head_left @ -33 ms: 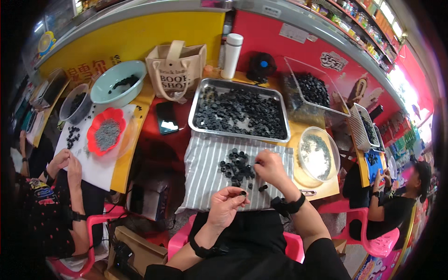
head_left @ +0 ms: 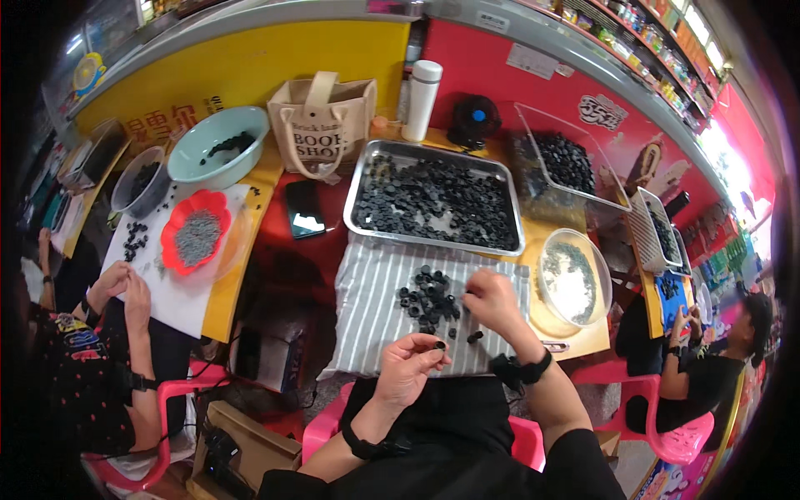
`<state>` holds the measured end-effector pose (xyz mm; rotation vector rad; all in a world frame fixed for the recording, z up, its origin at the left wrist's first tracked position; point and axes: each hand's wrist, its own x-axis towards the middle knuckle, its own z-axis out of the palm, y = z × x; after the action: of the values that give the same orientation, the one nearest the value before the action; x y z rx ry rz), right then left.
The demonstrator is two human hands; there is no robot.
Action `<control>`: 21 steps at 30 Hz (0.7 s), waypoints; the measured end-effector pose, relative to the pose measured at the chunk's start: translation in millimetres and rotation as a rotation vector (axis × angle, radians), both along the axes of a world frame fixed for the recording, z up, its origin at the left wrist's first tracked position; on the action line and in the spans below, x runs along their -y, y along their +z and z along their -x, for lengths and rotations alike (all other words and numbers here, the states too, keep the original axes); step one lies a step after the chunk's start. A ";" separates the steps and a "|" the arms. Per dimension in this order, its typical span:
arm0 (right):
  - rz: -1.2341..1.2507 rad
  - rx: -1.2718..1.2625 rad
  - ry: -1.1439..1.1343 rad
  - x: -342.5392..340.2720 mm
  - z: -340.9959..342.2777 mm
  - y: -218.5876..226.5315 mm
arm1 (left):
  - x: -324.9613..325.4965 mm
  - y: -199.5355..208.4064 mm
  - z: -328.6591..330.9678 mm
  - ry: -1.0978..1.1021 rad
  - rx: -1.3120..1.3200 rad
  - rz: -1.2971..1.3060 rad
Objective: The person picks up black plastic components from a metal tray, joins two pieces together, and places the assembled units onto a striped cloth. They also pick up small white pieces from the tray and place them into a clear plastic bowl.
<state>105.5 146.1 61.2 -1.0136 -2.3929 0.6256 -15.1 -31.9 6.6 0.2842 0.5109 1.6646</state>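
Note:
Between thumb and forefinger my left hand pinches a small black round piece, near the front edge of the grey-and-white striped cloth. My right hand hovers at the right side of a loose pile of similar black pieces. Its fingers are curled together, and whatever they grip is hidden. A couple of stray black pieces lie below that hand. Behind the cloth stands a metal tray, its bottom covered with many more black pieces.
Right of the cloth sits a round clear tub with grey bits inside. A clear bin of black pieces, a white bottle, a canvas bag and a phone stand or lie around the tray. Co-workers sit at both sides.
The whole view has shifted slightly, so the scene sits a little further right. Both hands keep nearly the same pose, the left still pinching the black piece.

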 end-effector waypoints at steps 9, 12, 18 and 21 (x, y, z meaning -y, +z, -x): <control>-0.088 -0.043 -0.056 41.2 -57.6 -15.0 | -1.0 -1.5 -5.9 0.005 -0.126 0.084; -0.016 -0.143 -0.079 39.0 -62.9 4.7 | -1.4 5.1 -3.5 0.057 -0.146 0.056; 0.023 -0.144 -0.353 -29.0 -159.6 18.3 | -4.3 4.6 -2.5 0.042 -0.126 0.030; 0.109 0.012 -0.460 -60.9 -185.6 14.9 | -5.0 6.0 -4.8 0.031 -0.149 0.019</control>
<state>291.1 207.0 76.1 -1.5521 -2.0435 0.5804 -10.3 -26.9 12.6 0.3898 0.6453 1.6753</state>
